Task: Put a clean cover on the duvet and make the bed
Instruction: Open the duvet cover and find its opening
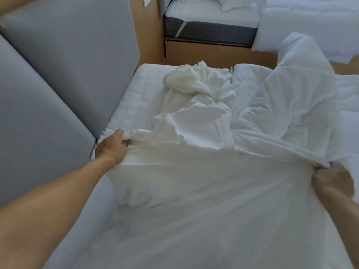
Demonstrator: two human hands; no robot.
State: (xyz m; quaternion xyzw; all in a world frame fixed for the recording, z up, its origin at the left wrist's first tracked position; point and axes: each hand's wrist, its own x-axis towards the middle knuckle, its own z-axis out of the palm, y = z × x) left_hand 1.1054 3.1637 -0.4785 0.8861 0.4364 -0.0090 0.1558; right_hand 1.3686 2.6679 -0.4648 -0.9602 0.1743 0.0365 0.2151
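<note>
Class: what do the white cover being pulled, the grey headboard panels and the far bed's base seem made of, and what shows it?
Cover: thin matt cloth, probably cotton; it creases and stretches taut between left hand and right hand. Headboard panels: padded grey upholstery, fabric or leatherette unclear; rounded edges. Far bed's base: light wood or laminate; flat tan boards.

A white fabric duvet cover (194,191) lies spread over the near part of the white quilted bed (139,94) and is bunched up toward the far edge. Grey padded headboard panels (68,65) stand along the left edge. A white puffy duvet (301,84) lies along the right edge. Beyond the far edge stands a second white-sheeted bed on a dark base (204,14).
</note>
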